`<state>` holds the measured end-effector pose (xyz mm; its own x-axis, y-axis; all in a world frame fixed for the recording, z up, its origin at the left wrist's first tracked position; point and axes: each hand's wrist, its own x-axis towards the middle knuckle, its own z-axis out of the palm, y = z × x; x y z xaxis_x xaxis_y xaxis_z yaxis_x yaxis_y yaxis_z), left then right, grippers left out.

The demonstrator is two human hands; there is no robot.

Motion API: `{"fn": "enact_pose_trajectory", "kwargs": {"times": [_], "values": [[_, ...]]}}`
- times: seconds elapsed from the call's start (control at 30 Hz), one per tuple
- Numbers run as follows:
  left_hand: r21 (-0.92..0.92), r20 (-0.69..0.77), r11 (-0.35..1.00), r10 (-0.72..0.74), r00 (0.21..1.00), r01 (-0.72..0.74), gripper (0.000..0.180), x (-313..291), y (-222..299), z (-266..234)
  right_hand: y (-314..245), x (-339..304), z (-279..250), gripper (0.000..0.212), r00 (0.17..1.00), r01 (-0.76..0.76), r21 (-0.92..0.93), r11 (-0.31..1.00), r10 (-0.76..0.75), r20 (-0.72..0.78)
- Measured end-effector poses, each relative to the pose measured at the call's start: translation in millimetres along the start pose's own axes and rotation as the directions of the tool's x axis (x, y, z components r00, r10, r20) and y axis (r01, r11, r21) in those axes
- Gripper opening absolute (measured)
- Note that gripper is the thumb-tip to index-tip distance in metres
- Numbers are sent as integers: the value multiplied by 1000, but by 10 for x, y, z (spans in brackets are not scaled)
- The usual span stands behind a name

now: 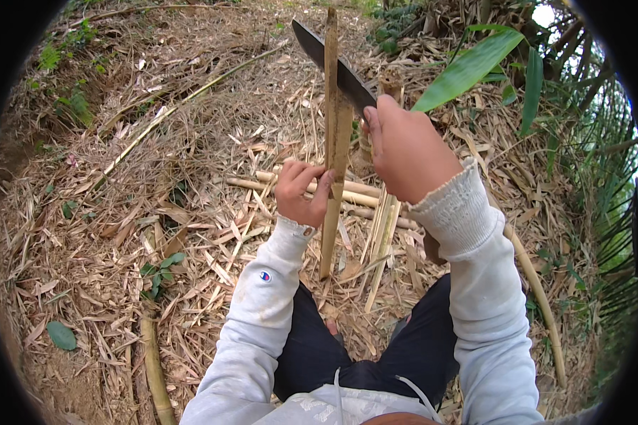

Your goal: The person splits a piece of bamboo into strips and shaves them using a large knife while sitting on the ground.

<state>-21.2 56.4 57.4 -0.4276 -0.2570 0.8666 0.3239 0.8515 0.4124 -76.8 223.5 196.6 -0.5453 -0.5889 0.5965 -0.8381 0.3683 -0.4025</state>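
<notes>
My left hand is closed around a length of split bamboo, gripping it near its middle. The piece stands nearly upright, and its lower end reaches down toward the ground between my knees. In my right hand is a machete, held by its handle, which my fingers mostly hide. Its dark blade slants up to the left and crosses the upper bamboo. One narrow strip of the bamboo passes in front of the blade, while the wider part lies below it, so the blade appears to sit in a split.
Bamboo poles lie crosswise beyond my knees, with thin split strips beside them. A cut stump rises behind my right hand. Curved poles lie at right and lower left. Green leaves hang at upper right.
</notes>
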Motion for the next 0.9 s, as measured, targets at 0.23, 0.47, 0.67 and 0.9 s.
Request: {"fn": "enact_pose_trajectory", "kwargs": {"times": [0.23, 0.47, 0.67, 0.9], "values": [[67, 45, 998, -3, 999, 0, 7, -47, 47, -12, 162, -241, 348, 24, 989, -115, -75, 990, 121, 82], [-100, -137, 983, -166, 976, 154, 24, 96, 217, -149, 286, -331, 179, 23, 980, -166, -41, 985, 170, 102], [-421, 316, 672, -521, 793, 609, 31, -230, 773, -77, 156, -360, 133, 28, 843, -485, 271, 831, 363, 397], [-202, 47, 843, -501, 864, 499, 24, -309, 875, -425, 6, -488, 190, 41, 796, -598, 592, 540, 313, 518]]}}
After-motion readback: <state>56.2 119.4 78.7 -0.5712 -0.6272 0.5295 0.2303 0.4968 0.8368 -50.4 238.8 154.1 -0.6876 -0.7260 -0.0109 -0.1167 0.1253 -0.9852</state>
